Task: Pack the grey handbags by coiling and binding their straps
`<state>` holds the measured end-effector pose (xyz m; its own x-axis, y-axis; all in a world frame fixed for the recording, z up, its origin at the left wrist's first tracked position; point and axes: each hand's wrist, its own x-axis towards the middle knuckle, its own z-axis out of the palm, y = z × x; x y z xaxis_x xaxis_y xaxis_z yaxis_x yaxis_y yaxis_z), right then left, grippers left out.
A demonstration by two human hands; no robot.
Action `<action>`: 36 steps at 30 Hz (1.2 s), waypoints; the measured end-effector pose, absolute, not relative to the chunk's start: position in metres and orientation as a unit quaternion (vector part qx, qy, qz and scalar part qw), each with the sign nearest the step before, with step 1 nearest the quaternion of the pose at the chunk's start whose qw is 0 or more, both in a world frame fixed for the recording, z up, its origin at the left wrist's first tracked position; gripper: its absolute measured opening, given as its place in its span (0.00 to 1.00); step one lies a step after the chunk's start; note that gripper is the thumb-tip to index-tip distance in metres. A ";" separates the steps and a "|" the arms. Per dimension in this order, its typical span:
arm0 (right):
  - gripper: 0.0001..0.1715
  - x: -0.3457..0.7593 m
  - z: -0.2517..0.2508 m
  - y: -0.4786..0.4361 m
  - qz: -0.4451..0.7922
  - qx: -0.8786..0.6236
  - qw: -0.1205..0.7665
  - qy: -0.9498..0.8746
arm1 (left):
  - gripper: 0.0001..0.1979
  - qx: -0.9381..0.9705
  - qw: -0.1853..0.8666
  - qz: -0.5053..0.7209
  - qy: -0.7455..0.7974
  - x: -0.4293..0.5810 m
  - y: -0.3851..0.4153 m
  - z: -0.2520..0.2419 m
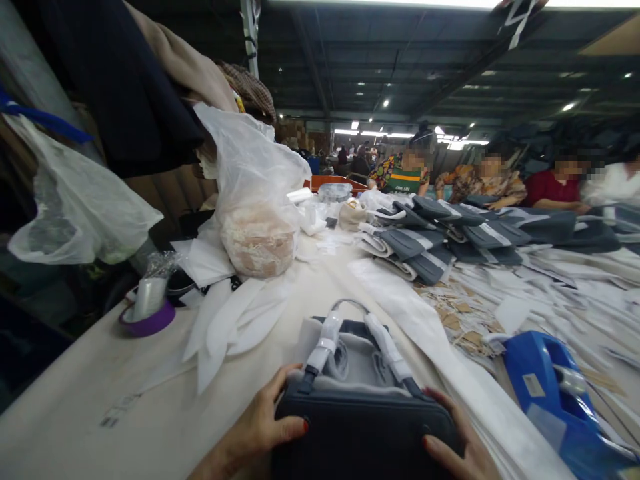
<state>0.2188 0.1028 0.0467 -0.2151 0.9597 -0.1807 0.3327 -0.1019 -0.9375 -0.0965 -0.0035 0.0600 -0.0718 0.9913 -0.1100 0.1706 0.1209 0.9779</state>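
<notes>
A dark blue-grey handbag (360, 433) stands at the near edge of the table, low in the head view. Its handles (327, 343) are wrapped in white plastic film and rise above a pale lining or padding. My left hand (260, 417) grips the bag's left side, thumb on the near face and fingers behind the edge. On the opposite side my right hand (463, 437) holds it the same way, thumb in front. The lower part of the bag runs out of view.
White padding sheets (235, 320), a purple tape roll (150, 319) and a plastic-wrapped bundle (257, 240) lie to the left. A blue tape dispenser (545, 387) stands at right. Stacked grey bag pieces (420, 243) lie beyond, with several co-workers (493, 183) behind them.
</notes>
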 end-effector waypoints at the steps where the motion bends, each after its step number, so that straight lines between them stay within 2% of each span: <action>1: 0.42 0.216 0.051 0.103 0.513 -0.529 0.302 -0.604 | 0.40 0.492 0.460 0.441 0.594 -0.090 -0.007 0.056; 4: 0.42 0.210 0.060 0.104 0.524 -0.509 0.280 -0.623 | 0.41 0.468 0.435 0.437 0.633 -0.080 -0.004 0.054; 8: 0.42 0.207 0.067 0.108 0.538 -0.487 0.296 -0.621 | 0.30 0.481 0.413 0.413 0.654 -0.078 0.002 0.061; 12: 0.41 0.206 0.072 0.118 0.592 -0.436 0.301 -0.608 | 0.25 0.466 0.465 0.434 0.616 -0.077 0.003 0.062; 19: 0.28 0.207 0.071 0.132 0.682 -0.363 0.228 -0.593 | 0.22 0.383 0.550 0.410 0.619 -0.076 0.010 0.059; 24: 0.31 0.209 0.056 0.132 0.703 -0.391 0.238 -0.545 | 0.19 0.309 0.574 0.421 0.631 -0.067 0.015 0.059; 27: 0.24 0.206 0.041 0.133 0.694 -0.434 0.232 -0.525 | 0.18 0.223 0.577 0.466 0.632 -0.057 0.017 0.051; 31: 0.22 0.201 0.031 0.134 0.689 -0.469 0.253 -0.491 | 0.22 0.184 0.542 0.490 0.658 -0.055 0.020 0.036; 36: 0.21 0.197 0.041 0.134 0.694 -0.465 0.256 -0.486 | 0.27 0.354 0.471 0.401 0.701 -0.071 0.022 0.046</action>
<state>0.1973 0.1340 0.0413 -0.4356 0.8081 -0.3965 0.0974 -0.3957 -0.9132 -0.0709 0.0217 0.0460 -0.3048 0.8745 -0.3774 0.1184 0.4280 0.8960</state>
